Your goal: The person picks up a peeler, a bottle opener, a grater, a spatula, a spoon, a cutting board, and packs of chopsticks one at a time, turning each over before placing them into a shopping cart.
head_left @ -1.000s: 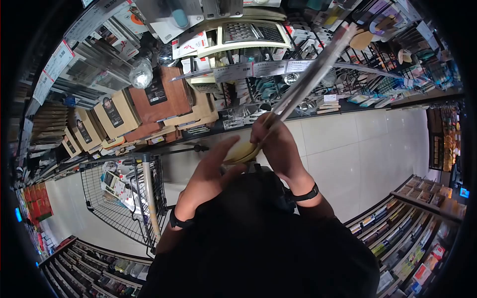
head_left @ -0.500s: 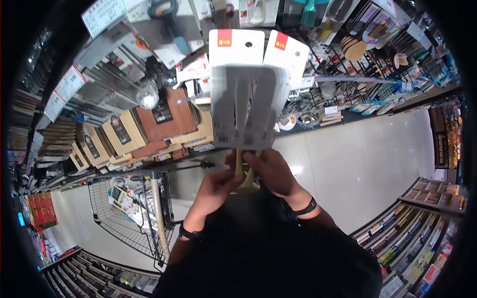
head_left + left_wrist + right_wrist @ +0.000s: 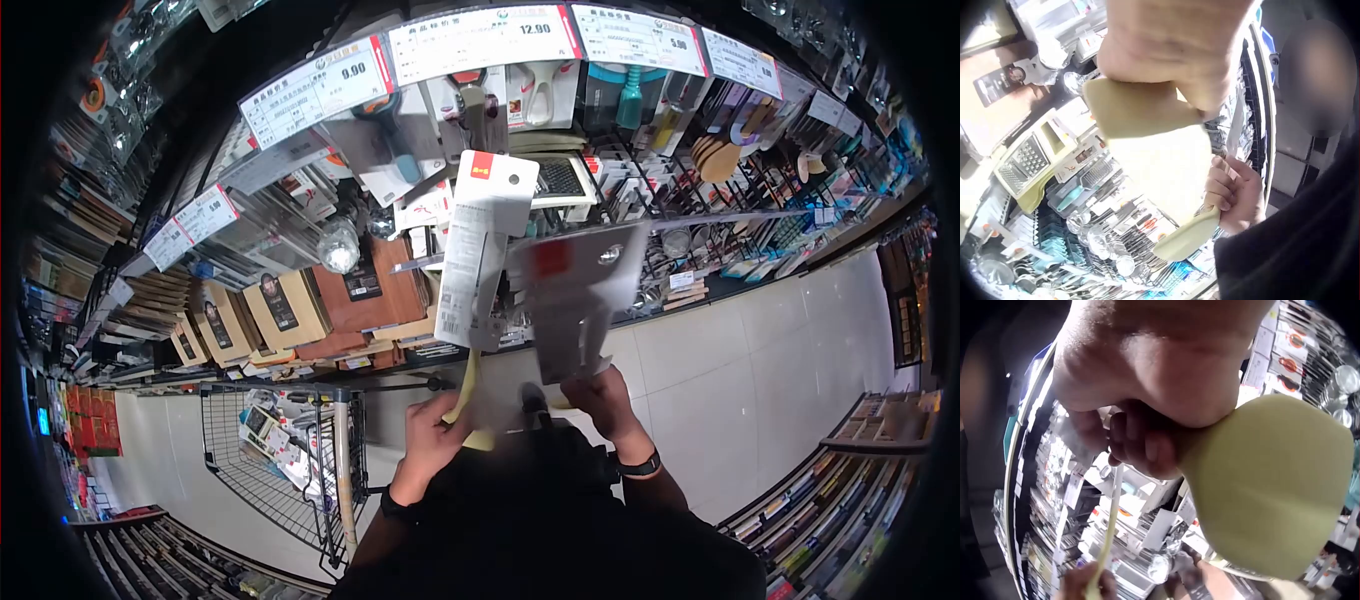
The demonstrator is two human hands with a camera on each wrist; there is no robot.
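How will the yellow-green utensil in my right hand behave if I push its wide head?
Probably fairly stiff: the wide head shows no sag. Its smooth surface might feel slippery. The card extends well past your right hand, so it may tip.

Paddles [image 3: 1272, 487] look smooth, matt plastic; their cards [image 3: 475, 270], smooth paper. In the head view, matt wooden boards [image 3: 368, 300] at nine o'clock, metal-wire cart [image 3: 262, 455] at eight, glossy floor [image 3: 700, 385] at four.
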